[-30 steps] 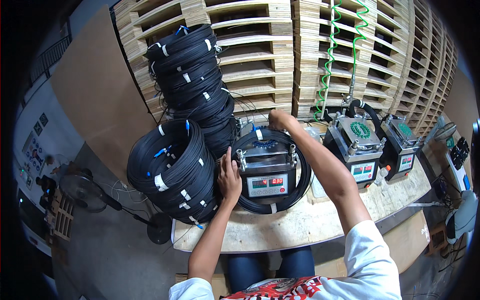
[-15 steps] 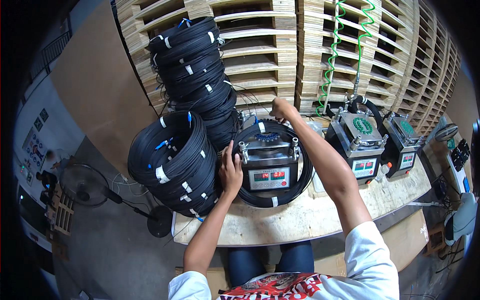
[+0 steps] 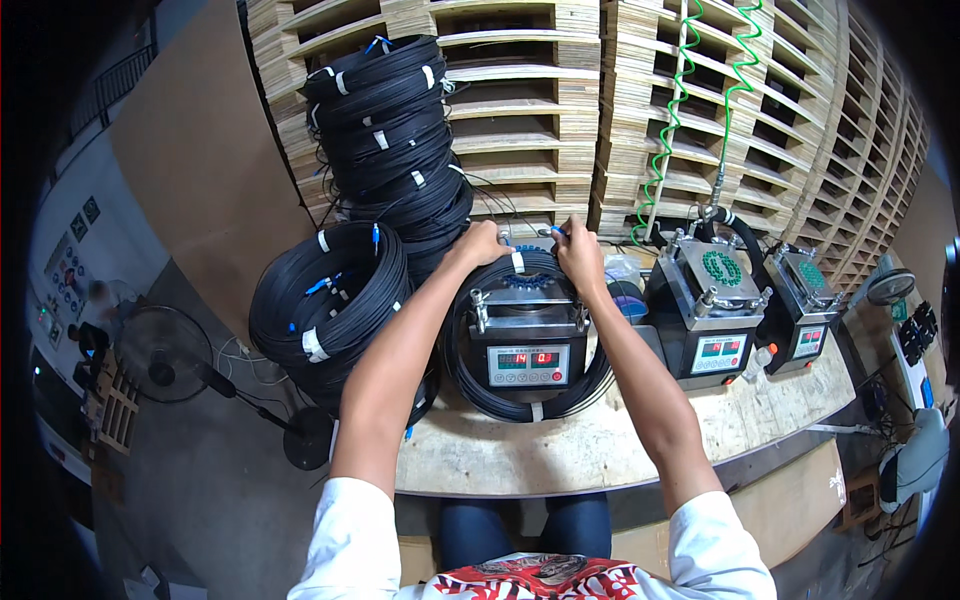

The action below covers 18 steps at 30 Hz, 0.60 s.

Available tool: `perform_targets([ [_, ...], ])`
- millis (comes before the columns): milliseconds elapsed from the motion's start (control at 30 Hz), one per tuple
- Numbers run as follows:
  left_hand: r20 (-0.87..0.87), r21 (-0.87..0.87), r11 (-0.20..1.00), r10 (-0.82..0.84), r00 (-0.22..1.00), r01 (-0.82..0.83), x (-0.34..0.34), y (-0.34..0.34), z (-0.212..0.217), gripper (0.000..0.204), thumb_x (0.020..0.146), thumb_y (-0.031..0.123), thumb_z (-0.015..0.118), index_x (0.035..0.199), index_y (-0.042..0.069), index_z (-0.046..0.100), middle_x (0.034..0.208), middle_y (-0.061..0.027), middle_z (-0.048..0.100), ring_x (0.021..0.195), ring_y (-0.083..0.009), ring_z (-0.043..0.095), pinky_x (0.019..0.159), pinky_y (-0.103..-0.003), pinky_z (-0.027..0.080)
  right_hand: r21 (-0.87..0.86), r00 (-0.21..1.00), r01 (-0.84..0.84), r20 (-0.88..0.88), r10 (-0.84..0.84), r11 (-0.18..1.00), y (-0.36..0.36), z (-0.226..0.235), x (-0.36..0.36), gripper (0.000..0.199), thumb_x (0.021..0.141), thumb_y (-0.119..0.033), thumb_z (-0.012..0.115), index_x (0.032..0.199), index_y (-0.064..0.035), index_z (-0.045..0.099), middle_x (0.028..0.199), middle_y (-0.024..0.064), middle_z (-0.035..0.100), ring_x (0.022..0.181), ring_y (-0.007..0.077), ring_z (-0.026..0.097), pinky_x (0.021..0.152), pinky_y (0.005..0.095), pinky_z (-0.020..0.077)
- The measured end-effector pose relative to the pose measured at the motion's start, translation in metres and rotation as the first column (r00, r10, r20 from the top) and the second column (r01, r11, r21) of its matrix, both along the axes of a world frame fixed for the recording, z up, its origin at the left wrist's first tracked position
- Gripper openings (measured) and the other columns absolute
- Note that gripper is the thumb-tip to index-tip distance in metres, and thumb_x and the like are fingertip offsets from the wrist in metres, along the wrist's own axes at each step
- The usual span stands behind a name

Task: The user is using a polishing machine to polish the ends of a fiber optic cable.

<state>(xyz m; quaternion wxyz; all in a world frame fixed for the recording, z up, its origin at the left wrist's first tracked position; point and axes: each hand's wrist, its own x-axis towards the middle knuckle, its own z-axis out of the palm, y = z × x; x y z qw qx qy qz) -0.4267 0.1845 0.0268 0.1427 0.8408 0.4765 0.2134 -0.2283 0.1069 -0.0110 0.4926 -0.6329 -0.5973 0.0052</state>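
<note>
A black cable coil [image 3: 500,407] with white tape bands lies around a metal polishing machine [image 3: 528,345] with a lit panel. On the machine's top sits a ring of blue connectors [image 3: 528,281]. My right hand [image 3: 580,262], behind the machine's right rear, pinches a small blue fiber connector [image 3: 558,231]. My left hand [image 3: 481,245] is at the left rear, by the coil's upper edge. Its fingers are closed; whatever they hold is too small to name. Thin black cables run behind both hands.
Stacked black cable coils [image 3: 385,150] stand left of the machine, with another coil pile [image 3: 330,290] nearer. Two similar machines [image 3: 715,300] with green connector rings are at right. Wooden pallets [image 3: 520,130] rise behind the bench [image 3: 500,460]. A floor fan [image 3: 165,355] stands left.
My left hand has moved from the coil's left side to the machine's rear. My right hand has turned upright and now shows a blue connector in its fingers. The view has shifted slightly.
</note>
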Motion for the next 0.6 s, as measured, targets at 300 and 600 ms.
perform_targets([
  [300,-0.415,0.014,1.000,0.000,0.910,0.007,0.048,0.007,0.004,0.033,0.082,0.011,0.074,0.112,-0.001,0.070,0.121,-0.0239,0.065,0.112,-0.0398,0.065,0.092,-0.046,0.056,0.009,0.998,-0.003,-0.060,0.004,1.000,-0.006,0.000,0.008,0.018,0.093,-0.017,0.066,0.094,-0.0003,0.058,0.082,0.0244,0.068,0.084,0.0468,0.065,0.070,0.0552,0.0485],
  [600,-0.503,-0.248,0.965,-0.202,0.841,0.083,0.054,0.020,0.040,0.030,0.087,0.019,0.071,0.106,-0.005,0.071,0.109,-0.0218,0.071,0.096,-0.0345,0.071,0.076,-0.041,0.059,-0.024,0.992,0.078,0.103,-0.076,0.997,-0.025,0.016,0.000,0.021,0.094,-0.022,0.065,0.099,-0.0019,0.061,0.085,0.0220,0.069,0.084,0.0427,0.067,0.070,0.0511,0.0504],
])
